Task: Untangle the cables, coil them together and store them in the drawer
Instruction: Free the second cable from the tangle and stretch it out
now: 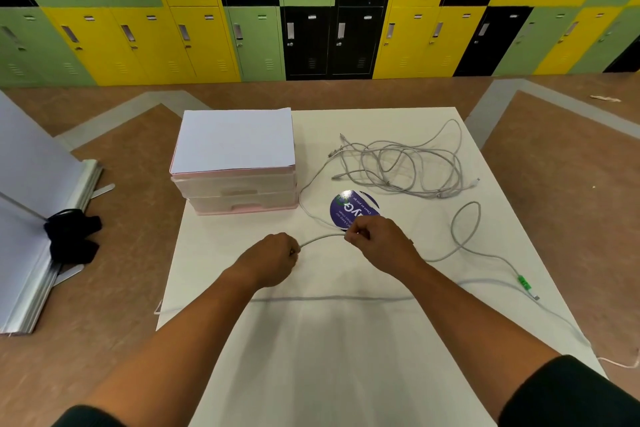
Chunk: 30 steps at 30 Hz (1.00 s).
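In the head view, we are holding a short arc of a grey cable between both hands at the centre of the frame. Our left hand is curling its fingers round one end of the arc, and our right hand is pinching the other. The tangle of cables is lying at the upper right of the white counter, well apart from our hands. The pink drawer unit is sitting at the counter's upper left with both drawers pushed in, and a white sheet is lying on top. A round purple disc is lying just beyond our right hand.
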Available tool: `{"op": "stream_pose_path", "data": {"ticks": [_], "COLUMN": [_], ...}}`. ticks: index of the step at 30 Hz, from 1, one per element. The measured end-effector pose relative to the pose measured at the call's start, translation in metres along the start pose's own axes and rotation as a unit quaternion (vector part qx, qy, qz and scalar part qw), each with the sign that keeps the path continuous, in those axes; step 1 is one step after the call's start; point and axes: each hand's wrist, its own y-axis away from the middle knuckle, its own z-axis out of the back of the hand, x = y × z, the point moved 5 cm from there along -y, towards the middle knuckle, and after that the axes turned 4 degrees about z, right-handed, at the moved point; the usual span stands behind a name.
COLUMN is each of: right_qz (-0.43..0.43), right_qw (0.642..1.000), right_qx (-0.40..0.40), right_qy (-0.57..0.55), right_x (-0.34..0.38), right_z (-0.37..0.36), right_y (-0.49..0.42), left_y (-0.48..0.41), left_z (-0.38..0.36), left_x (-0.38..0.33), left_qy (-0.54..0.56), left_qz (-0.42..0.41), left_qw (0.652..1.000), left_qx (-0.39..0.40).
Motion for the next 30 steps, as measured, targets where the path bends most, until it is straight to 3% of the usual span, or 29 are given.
{"op": "stream_pose_path", "data": {"ticks": [4, 8, 12, 22, 26, 30], "right_qz": [0.015, 0.019, 0.021, -0.034, -0.042, 0.003], "right_qw": [1.000, 1.000, 0.998, 0.990, 0.982, 0.977], "right_qx": [0.009, 0.019, 0.023, 0.016, -0.033, -0.065], "right_qy": [-0.023, -0.010, 0.054, 0.135, 0.179, 0.203], "right_x": [0.008, 0.006, -0.006, -0.033, -0.039, -0.025], "right_z": [-0.009, -0.013, -0.006, 0.002, 0.008, 0.001], "right_y": [0.000, -0.001, -0.001, -0.003, 0.000, 0.004], "left_y": [0.006, 0.007, 0.003, 0.008, 0.013, 0.005], "left_z": [0.000, 0.005, 0.010, 0.014, 0.019, 0.011], "left_x": [-0.036, -0.054, -0.043, -0.021, -0.009, 0.010], "left_qy": [0.108, 0.053, 0.007, -0.029, -0.035, -0.045], "left_qz": [-0.083, -0.122, -0.089, -0.069, -0.045, 0.012], "left_qw": [0.990, 0.985, 0.985, 0.987, 0.987, 0.995], "left_qx": [-0.026, -0.107, -0.149, -0.140, -0.151, -0.088]}}
